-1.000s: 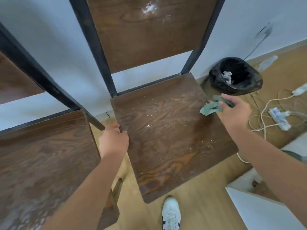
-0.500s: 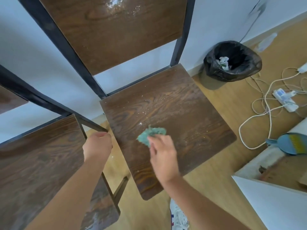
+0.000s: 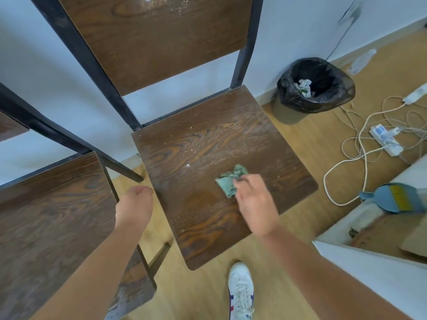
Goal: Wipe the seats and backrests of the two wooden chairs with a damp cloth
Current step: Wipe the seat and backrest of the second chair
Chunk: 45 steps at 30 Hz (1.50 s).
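Two dark wooden chairs with black metal frames stand side by side against a white wall. The right chair's seat [image 3: 208,158] carries white specks and wet streaks, and its backrest [image 3: 157,35] has a wet shiny patch near the top. My right hand [image 3: 255,204] presses a crumpled green cloth [image 3: 231,181] onto the middle of that seat. My left hand [image 3: 136,204] hovers curled between the two chairs, beside the right seat's left edge, holding nothing. The left chair's seat [image 3: 53,215] fills the lower left; only a sliver of its backrest [image 3: 9,128] shows.
A bin lined with a black bag [image 3: 315,85] stands by the wall, right of the chair. White cables and a power strip [image 3: 385,142] lie on the wooden floor. A blue dustpan with brush [image 3: 397,198] rests at the right. My white shoe [image 3: 241,289] is below the seat.
My right hand swept the cloth from the seat's right edge to its left part, then back rightward to the middle. My left hand let go of the seat's left edge.
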Each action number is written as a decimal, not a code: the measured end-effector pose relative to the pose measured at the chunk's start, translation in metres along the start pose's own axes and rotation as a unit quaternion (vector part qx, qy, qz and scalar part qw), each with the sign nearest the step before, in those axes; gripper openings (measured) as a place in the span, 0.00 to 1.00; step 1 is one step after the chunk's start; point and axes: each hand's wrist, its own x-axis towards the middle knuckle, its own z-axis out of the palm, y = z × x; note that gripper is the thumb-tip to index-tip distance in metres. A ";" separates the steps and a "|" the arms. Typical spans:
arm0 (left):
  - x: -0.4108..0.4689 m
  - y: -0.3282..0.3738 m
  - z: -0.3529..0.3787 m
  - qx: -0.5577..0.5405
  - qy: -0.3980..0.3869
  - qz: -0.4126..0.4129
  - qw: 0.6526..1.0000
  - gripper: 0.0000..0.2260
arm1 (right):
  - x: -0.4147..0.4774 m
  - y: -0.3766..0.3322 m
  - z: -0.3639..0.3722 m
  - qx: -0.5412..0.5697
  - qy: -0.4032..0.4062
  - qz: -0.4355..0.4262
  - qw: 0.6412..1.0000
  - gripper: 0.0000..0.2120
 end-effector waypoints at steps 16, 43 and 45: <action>0.004 -0.012 0.004 -0.060 -0.011 -0.044 0.997 0.17 | -0.007 0.018 -0.009 0.060 0.121 0.206 0.969 0.07; -0.009 -0.038 0.033 -0.058 -0.034 -0.040 0.997 0.20 | -0.002 0.139 -0.088 -0.122 0.008 0.178 0.976 0.04; -0.008 -0.036 0.034 -0.059 -0.035 -0.032 0.997 0.22 | 0.006 0.144 -0.093 -0.110 0.054 0.193 0.973 0.05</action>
